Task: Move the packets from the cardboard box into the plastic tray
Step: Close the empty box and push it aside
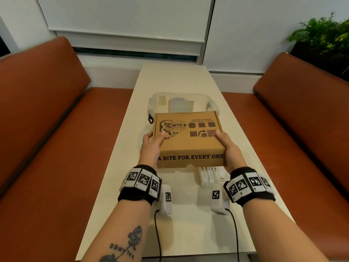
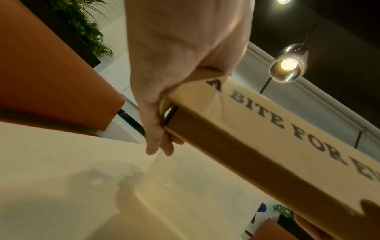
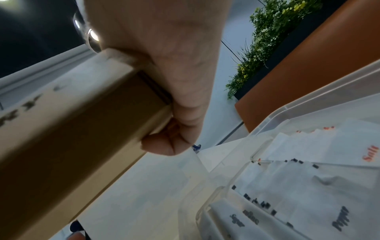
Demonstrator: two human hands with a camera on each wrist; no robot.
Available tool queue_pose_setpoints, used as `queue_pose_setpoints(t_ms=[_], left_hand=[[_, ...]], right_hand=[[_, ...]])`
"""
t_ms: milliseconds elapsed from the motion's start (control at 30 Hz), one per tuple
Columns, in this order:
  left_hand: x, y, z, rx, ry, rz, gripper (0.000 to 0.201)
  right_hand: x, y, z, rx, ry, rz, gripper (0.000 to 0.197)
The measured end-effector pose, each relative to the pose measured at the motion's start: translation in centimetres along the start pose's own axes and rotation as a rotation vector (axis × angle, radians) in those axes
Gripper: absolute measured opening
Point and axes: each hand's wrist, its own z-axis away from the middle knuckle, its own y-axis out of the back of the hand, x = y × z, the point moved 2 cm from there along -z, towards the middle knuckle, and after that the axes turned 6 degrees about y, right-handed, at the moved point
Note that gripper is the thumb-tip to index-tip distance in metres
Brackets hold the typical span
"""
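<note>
You hold the closed cardboard box (image 1: 188, 138) above the table (image 1: 170, 224).
Your left hand (image 1: 151, 146) and right hand (image 1: 229, 148) clamp its sides; beneath the box, the plastic tray (image 3: 308, 123) holds packets (image 3: 320, 203).

I sat at a long cream table (image 1: 188, 220) between two rust-orange padded benches (image 1: 47, 114). Ahead, white roller blinds (image 1: 124, 17) covered the window. A leafy green plant (image 1: 321, 35) stood at my right; a glass pendant lamp (image 2: 287, 65) glowed overhead.
</note>
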Motion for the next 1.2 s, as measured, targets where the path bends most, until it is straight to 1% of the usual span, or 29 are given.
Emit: queue_pose_setpoints(t_ms=[133, 267, 400, 433, 500, 567, 633, 733, 833, 900, 967, 1100, 1200], left_hand=[[1.1, -0.3, -0.1, -0.004, -0.05, 0.03, 0.041], [2.8, -0.7, -0.3, 0.001, -0.125, 0.028, 0.043], [5.4, -1.6, -1.2, -0.002, -0.189, -0.001, 0.027], [6.1, -1.9, -1.6, 0.005, -0.198, -0.01, 0.026], [7.5, -2.6, -2.6, 0.03, -0.218, -0.043, 0.033], [9.0, -3.1, -3.6, 0.067, -0.247, -0.087, 0.042], [10.5, -3.6, -4.7, 0.094, -0.278, -0.142, 0.045], [12.4, -4.2, -6.5, 0.129, -0.325, -0.223, 0.043], [13.4, -4.6, -8.2, 0.143, -0.347, -0.262, 0.038], [13.6, -4.9, -9.3, 0.15, -0.342, -0.267, 0.037], [13.5, -5.2, -10.2, 0.158, -0.341, -0.273, 0.038], [12.9, -5.4, -11.8, 0.159, -0.359, -0.251, 0.041], [12.0, -5.4, -13.0, 0.14, -0.373, -0.234, 0.043]], right_hand=[[-0.6, 0.0, -0.5, 0.017, 0.016, -0.008, 0.029], [-2.2, 0.2, -1.2, 0.035, 0.083, -0.011, 0.022], [-4.3, -0.2, -2.9, 0.044, 0.152, 0.028, 0.018], [-4.8, -0.4, -3.6, 0.041, 0.165, 0.052, 0.017], [-5.6, -0.9, -5.1, 0.044, 0.176, 0.095, 0.016], [-6.2, -1.3, -6.8, 0.045, 0.171, 0.112, 0.017], [-6.5, -1.7, -8.5, 0.045, 0.144, 0.088, 0.017], [-6.7, -2.2, -10.6, 0.048, 0.081, 0.089, 0.017], [-6.9, -2.5, -12.6, 0.057, 0.062, 0.112, 0.018], [-7.1, -2.7, -13.7, 0.055, 0.08, 0.083, 0.017], [-7.3, -2.8, -14.6, 0.058, 0.108, 0.104, 0.017], [-7.5, -2.8, -17.0, 0.039, 0.177, 0.278, 0.019], [-7.2, -3.0, -18.3, -0.012, 0.254, 0.396, 0.034]])
